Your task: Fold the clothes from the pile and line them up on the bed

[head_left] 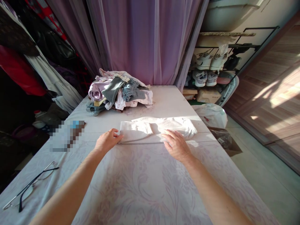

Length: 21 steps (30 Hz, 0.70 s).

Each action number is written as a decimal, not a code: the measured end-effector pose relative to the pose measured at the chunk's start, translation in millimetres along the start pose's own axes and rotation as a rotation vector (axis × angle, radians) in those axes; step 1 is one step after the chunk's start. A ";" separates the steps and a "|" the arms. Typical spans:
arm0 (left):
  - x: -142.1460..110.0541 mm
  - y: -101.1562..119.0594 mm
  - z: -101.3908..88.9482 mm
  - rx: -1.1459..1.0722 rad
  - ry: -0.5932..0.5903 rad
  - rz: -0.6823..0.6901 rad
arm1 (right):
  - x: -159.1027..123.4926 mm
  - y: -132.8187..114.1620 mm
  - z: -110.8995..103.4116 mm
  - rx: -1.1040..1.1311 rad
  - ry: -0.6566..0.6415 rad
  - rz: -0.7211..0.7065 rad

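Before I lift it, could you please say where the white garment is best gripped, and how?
Probably by the left end of the white garment, pinched from the left, where the left hand is: that end lies flat and squared, while the right end looks looser.

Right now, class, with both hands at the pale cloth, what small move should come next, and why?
Probably slide the right hand to the right end of the pale cloth and fold it inward: that end looks rumpled, while the left end, at the left hand, appears doubled over.
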<state>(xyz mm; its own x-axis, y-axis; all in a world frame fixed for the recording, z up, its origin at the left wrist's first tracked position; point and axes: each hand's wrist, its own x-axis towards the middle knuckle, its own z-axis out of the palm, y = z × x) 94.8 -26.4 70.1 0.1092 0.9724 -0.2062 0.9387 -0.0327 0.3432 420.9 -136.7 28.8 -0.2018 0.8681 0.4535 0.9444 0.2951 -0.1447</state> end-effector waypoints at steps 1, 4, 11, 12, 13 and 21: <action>4.5 2.1 -0.3 -0.045 -0.028 -0.025 | 3.6 -6.0 3.1 0.033 -0.011 -0.010; 11.8 6.7 1.6 -0.298 -0.140 -0.085 | 13.3 -22.7 9.9 0.179 -0.015 -0.021; -10.8 48.4 -1.8 -1.009 -0.094 0.056 | 54.0 -56.6 5.4 0.881 -0.068 0.375; -14.5 59.9 -3.7 -1.065 -0.101 0.083 | 61.6 -58.5 1.6 0.988 -0.093 0.475; -17.5 72.2 -5.6 -1.113 -0.110 0.109 | 68.8 -59.3 -3.2 1.089 -0.119 0.572; -22.5 167.2 -5.2 -1.272 -0.352 0.328 | 90.7 -25.4 -52.1 1.610 -0.238 0.815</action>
<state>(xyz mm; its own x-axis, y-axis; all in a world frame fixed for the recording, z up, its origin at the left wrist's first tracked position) 247.6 -52.5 136.9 0.5239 0.8449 -0.1077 -0.0742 0.1713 0.9824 392.1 -86.2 119.4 -0.0347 0.9658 -0.2570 -0.2997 -0.2554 -0.9192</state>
